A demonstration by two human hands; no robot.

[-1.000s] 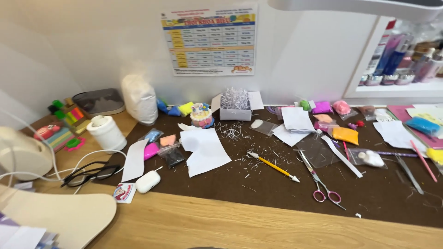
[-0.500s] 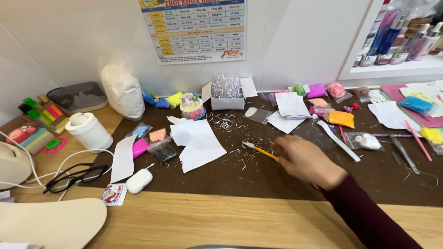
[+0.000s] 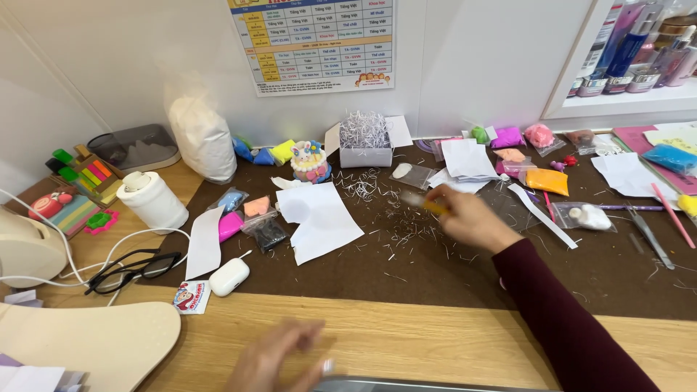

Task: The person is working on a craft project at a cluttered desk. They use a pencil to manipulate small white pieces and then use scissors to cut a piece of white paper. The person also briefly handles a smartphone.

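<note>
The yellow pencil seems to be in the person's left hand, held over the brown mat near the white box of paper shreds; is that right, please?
Not quite: the head view shows the yellow pencil in the right hand, not the left. The rest stands: it is over the brown mat, near the white box of paper shreds.

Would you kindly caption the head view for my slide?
Right hand grips a yellow pencil above a brown mat strewn with paper shreds.
</note>
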